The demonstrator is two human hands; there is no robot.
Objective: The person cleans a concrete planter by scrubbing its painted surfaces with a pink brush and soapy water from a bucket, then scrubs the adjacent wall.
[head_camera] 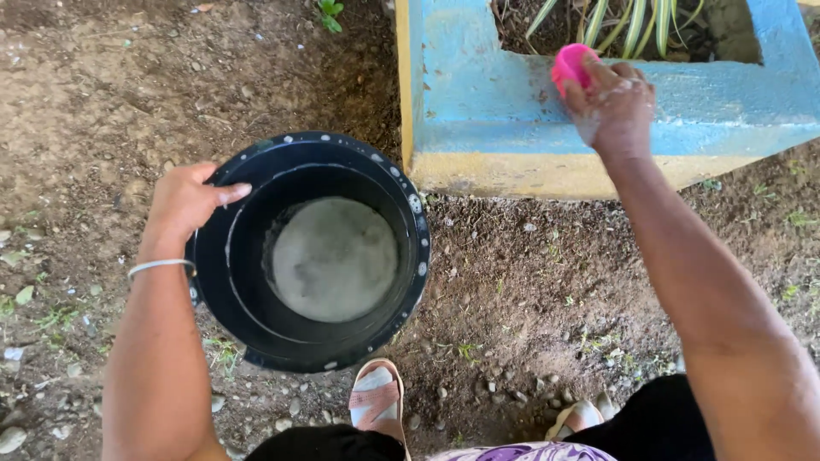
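- The setting is outdoors: bare brown soil [102, 94] strewn with small pebbles, bits of dry leaf and a few green sprouts.
- At the top of the view stands a concrete planter [487, 102] painted blue on its rim, with a yellow band along its left edge and lower face; a striped green-and-cream plant [632, 21] grows in the dark earth inside it.
- A black bucket [248, 324] sits on the ground to the left of the planter's corner, near it but apart, its rim flecked with pale spots.
- Cloudy grey water [333, 260] lies in the bottom of the bucket, with a whitish ring higher up on the inner wall.
- The left hand [184, 201] grips the bucket's rim at its left side, fingers closed over the edge and the thumb lying along the top; a thin silver bangle [158, 266] circles the wrist.
- The right hand [615, 107] is stretched out over the planter's blue rim, its fingers clenched around a small pink object [571, 64], possibly a sponge or a cup; too little of it shows to tell.
- That hand looks wet, with pale streaks on the knuckles.
- At the bottom edge, a foot in a pink-strapped sandal [376, 401] stands just below the bucket, and a second sandalled foot [581, 417] shows to the right, beside dark clothing and a patch of purple patterned cloth [530, 451].
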